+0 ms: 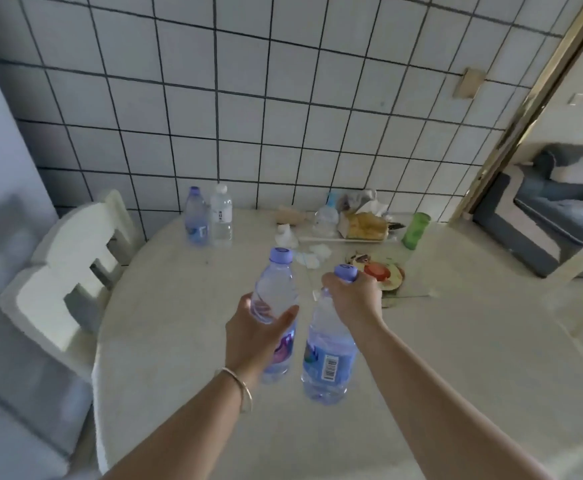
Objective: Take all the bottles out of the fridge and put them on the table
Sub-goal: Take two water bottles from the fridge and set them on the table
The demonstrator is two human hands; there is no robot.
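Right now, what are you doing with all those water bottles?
A person is carrying two purple-capped water bottles over a round white table. The left hand grips one bottle around its middle, and the right hand holds the other bottle by its neck. Whether they touch the tabletop can't be told. Two more bottles, one purple-capped and one clear, already stand at the far edge by the tiled wall.

Table (179, 341) lies bare from 6 to 9 o'clock; two bottles (208, 216) stand at 11, clutter (362, 223) and a green cup (415, 230) crowd 1 o'clock.
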